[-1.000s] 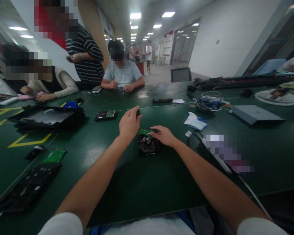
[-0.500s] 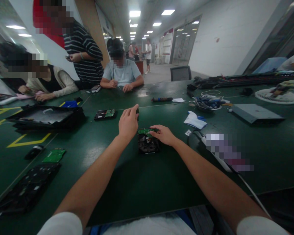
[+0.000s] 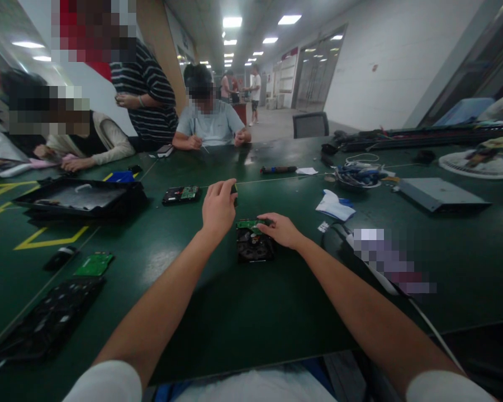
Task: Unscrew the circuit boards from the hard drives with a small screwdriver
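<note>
Though dim, boxy, seemingly metal drive (image 3: 255, 249) by right hand (image 3: 281, 230)

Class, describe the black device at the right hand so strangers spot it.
On the green table, find the right hand. Partly under it lies the black device, its green board at the far end. The similar device farther left has no hand over it.

Short white sleeves (image 3: 109, 379), bare forearms (image 3: 167, 287), ungloved left hand (image 3: 218, 206), ungloved right hand (image 3: 281, 230)
</note>
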Demonstrator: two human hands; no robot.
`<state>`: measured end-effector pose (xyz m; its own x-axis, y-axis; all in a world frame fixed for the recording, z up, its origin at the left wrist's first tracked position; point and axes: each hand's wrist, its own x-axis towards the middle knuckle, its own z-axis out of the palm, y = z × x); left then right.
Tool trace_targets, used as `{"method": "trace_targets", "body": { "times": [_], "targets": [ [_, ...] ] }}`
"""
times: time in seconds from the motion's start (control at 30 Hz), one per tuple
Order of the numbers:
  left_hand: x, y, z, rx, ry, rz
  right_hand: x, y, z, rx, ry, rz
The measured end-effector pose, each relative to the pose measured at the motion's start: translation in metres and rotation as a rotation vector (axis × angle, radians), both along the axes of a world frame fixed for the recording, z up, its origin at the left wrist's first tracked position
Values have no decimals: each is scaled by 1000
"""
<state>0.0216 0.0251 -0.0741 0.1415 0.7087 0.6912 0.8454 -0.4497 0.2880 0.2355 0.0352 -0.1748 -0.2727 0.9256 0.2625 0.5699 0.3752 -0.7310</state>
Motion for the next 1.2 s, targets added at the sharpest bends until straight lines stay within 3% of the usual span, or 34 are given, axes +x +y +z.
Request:
{"method": "trace_targets", "body": {
  "times": [0.17,0.33,0.6,0.93,1.0,1.1,1.2],
  "targets": [
    [0,3,-6,-22,-49,-34,0,-2,4,-3,-2,4],
    [0,0,-1,-76,-102,-21,-1,-2,4,-11,-23,-16],
    [3,-3,0,55,-6,-149,-1,0,0,23,-20,-9],
    [2,-2,1,-20,-165,-100,-1,1,-1,24,-21,-4],
    [4,-3,3,-81,-272,-173,-1,2,-2,26,-25,-3],
    [6,-3,7,-322,-460,-427,-1,2,-3,42,-30,5],
    [5,-1,9,-533,-503,-633,-1,2,-4,47,-22,4]
  ]
}}
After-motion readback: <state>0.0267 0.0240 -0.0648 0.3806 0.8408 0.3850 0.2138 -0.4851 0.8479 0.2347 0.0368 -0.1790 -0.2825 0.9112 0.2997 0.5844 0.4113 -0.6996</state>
